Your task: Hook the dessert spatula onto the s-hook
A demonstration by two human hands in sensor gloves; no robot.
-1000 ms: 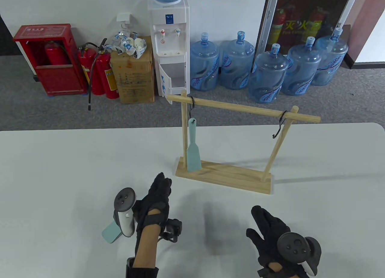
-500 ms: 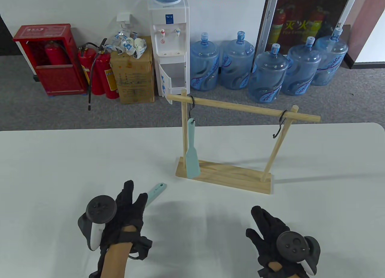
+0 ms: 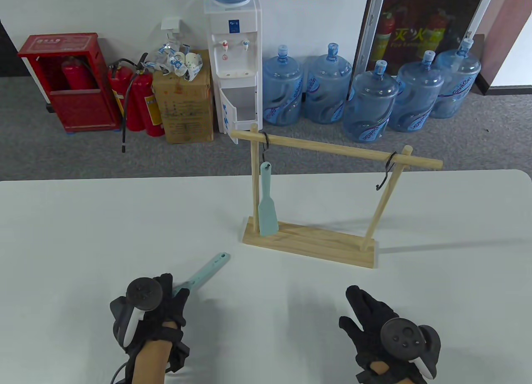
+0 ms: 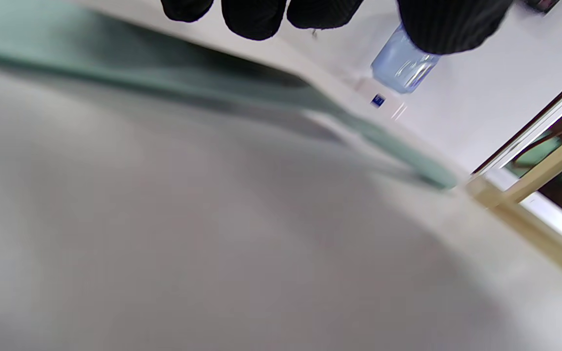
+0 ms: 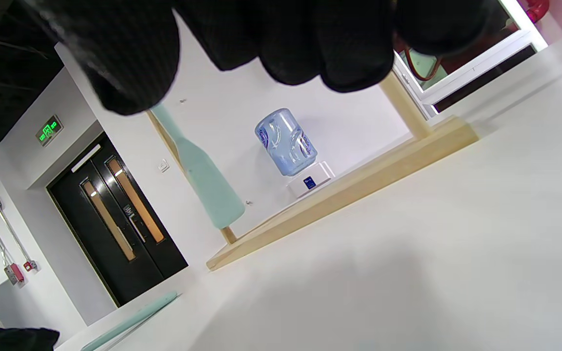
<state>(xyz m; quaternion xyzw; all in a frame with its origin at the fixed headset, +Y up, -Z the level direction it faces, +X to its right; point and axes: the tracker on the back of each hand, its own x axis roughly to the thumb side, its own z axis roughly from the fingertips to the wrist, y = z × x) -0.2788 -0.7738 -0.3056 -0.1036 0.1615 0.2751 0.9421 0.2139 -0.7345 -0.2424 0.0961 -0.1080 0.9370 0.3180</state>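
A mint dessert spatula [image 3: 206, 271] lies flat on the white table, handle pointing toward the wooden rack [image 3: 309, 243]. My left hand [image 3: 172, 286] is over its blade end; the blade is hidden under the hand. In the left wrist view the fingertips [image 4: 251, 17] hang spread just above the spatula [image 4: 164, 80], gripping nothing. A second mint spatula [image 3: 267, 209] hangs from the left s-hook [image 3: 264, 150]. The right s-hook [image 3: 385, 173] is bare. My right hand [image 3: 359, 305] is open and empty, near the table's front right.
The rack's base [image 5: 359, 187] stands mid-table, its bar [image 3: 332, 148] running left to right above it. A water dispenser [image 3: 235, 64], water bottles [image 3: 370, 105] and fire extinguishers [image 3: 139, 101] stand on the floor behind the table's far edge.
My left hand has moved left and back toward me, turned palm down, and now lies over the blade end of the table spatula. The hanging spatula sways slightly. The right hand has stayed put.
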